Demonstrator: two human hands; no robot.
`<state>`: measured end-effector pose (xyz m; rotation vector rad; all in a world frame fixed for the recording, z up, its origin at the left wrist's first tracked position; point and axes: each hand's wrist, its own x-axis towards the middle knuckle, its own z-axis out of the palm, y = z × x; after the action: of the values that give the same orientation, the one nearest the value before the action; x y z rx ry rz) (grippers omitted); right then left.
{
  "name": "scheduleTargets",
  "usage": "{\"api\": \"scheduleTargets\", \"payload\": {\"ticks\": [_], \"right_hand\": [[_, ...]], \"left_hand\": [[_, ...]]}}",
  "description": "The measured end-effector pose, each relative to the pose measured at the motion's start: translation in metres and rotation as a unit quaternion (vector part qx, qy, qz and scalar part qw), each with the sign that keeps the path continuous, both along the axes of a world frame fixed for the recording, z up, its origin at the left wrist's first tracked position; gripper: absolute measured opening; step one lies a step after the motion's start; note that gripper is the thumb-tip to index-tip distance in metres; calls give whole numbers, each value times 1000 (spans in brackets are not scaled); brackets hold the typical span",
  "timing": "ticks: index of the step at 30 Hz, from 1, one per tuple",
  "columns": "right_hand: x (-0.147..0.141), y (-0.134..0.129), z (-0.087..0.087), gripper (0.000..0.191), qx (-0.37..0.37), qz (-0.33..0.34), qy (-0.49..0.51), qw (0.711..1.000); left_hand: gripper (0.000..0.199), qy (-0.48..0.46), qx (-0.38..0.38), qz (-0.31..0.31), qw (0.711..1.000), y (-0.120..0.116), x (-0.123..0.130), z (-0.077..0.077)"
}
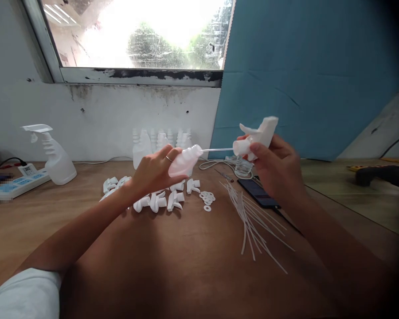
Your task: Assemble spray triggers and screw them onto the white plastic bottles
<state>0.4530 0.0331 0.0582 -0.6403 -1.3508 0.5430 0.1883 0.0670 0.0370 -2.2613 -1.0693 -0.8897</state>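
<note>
Centrally, two bare hands are raised over a brown table (186, 261), seen from the wearer's own viewpoint. The left hand (158, 168), with a ring on one finger, is wrapped around a translucent white bottle (185, 161), tilted so that its open neck points up and to the right. The right hand (279, 166) grips a white trigger spray head (264, 133) between thumb and fingers, its collar facing the bottle. A thin white tube (217, 149) bridges the gap, running from the collar to the bottle's mouth; collar and neck are apart.

Below the left hand, more white spray heads (158, 202) lie grouped on the table, with a small pile of flat white rings (207, 198) just to their right. Farther right, loose thin tubes (249, 221) fan out towards the wearer, beside a dark phone (257, 192). Behind the left hand, white bottles (140, 148) stand upright near the wall. At far left, a spray bottle (60, 161) with its head fitted stands beside a power strip (28, 182). A bright window (173, 40) and a blue sheet (286, 79) form the background.
</note>
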Motion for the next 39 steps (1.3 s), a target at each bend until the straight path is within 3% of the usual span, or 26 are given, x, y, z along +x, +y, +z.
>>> {"api": "scheduleTargets", "payload": {"ticks": [4,10,19,26,28,30,34,39], "right_hand": [[-17,-14,29,16,53,44,-50,996],[-45,-21,43,18,31,51,-190,980],[-49,-3,30,21,0,78,-274,959],[-49,2,24,25,-25,124,-255,958],[-50,2,25,26,-26,132,-257,957],[-52,3,26,28,-28,136,-259,956],[-53,4,23,32,-32,145,-246,958],[-58,10,9,35,-68,164,-185,967]], "left_hand": [[67,-84,-116,-94,985,-28,17,-1],[60,-179,-285,-140,931,-50,35,-14],[54,-254,-350,-182,883,-47,43,-42],[49,-246,-380,-203,869,-45,41,-41],[43,-244,-374,-227,865,-40,37,-37],[41,-281,-314,-260,869,-33,31,-27],[42,-354,-163,-286,875,-20,20,10],[29,-258,-195,-257,911,-20,14,53]]}}
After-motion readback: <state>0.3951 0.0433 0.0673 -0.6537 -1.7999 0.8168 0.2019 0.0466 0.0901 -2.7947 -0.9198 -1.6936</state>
